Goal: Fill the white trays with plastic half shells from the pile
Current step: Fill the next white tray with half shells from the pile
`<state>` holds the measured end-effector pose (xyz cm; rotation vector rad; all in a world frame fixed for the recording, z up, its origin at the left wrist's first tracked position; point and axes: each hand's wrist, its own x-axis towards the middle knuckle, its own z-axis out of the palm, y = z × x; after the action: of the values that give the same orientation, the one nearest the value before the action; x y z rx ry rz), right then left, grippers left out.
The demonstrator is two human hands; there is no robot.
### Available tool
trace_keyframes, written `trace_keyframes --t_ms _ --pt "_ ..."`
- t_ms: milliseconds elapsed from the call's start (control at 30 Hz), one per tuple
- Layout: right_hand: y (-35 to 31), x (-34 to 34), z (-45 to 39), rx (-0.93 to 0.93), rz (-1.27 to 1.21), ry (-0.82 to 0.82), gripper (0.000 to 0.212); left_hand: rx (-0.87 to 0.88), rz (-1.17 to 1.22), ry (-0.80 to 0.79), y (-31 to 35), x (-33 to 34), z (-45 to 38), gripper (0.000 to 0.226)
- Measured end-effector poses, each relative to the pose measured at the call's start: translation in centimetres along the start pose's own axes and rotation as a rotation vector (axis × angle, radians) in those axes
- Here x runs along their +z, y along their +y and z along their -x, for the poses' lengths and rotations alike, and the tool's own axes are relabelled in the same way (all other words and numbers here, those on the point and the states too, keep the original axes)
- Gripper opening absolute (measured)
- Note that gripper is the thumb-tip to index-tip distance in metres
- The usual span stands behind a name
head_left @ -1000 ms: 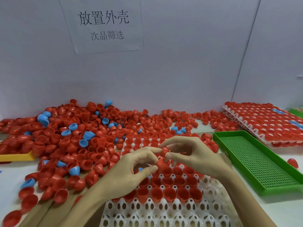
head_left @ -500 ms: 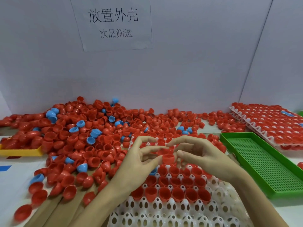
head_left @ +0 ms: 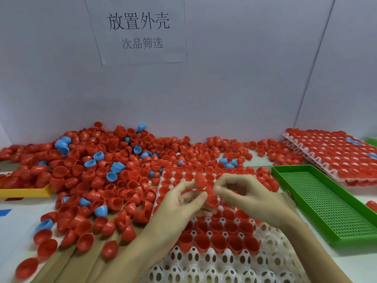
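hands: left hand point(head_left: 181, 203) and right hand point(head_left: 247, 196) both pinch red shells point(head_left: 205, 187) over the white tray point(head_left: 204, 260)
risk: grip looks light, so a shell could slip or seat crooked

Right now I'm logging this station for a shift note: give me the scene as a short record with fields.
Left hand: holds red shells over the white tray
Right hand: fingers curled at a red shell
Tray: far rows filled, near rows bare
Pile: red and blue shells, left of tray
Green tray: holds nothing
Filled trays: stacked far right

Two bare forearms, no sleeves, left grip point(head_left: 179, 203), right grip point(head_left: 251, 197)
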<state>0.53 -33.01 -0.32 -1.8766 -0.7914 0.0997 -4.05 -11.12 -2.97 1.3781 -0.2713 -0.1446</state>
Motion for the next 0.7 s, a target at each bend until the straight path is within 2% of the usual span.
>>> trace_keyframes --t_ms 133,267,400,467,533,600,667,700 --pt "0.2 -0.2 0.0 0.020 -0.034 0.022 0.017 -0.016 0.084 -0.041 0.1 -0.1 -0.1 0.032" --pt "0.7 -0.1 -0.1 0.024 0.007 -0.005 0.017 0.022 -0.061 -0.112 0.2 0.0 0.2 0.030" --pt "0.6 -0.3 -0.1 0.019 0.032 -0.026 0.012 0.017 -0.194 -0.095 0.7 0.5 0.8 0.038" --pt "0.2 -1.2 0.1 0.040 0.021 -0.026 0.010 0.036 -0.330 -0.026 1.0 1.0 1.0 0.047" --pt "-0.2 -2.7 0.6 0.097 0.040 0.000 0.011 0.182 -0.661 -0.017 1.4 1.1 1.5 0.046" --pt "-0.5 -4.3 1.6 0.146 0.130 0.007 0.010 0.273 -0.906 -0.268 1.8 1.2 2.1 0.040" --pt "-0.7 -5.5 2.8 0.198 0.239 -0.022 0.009 0.256 -0.987 -0.572 1.7 1.6 2.9 0.038" --pt "-0.8 -5.8 3.6 0.234 0.283 -0.046 0.008 0.289 -1.045 -0.659 1.6 1.9 3.1 0.034"
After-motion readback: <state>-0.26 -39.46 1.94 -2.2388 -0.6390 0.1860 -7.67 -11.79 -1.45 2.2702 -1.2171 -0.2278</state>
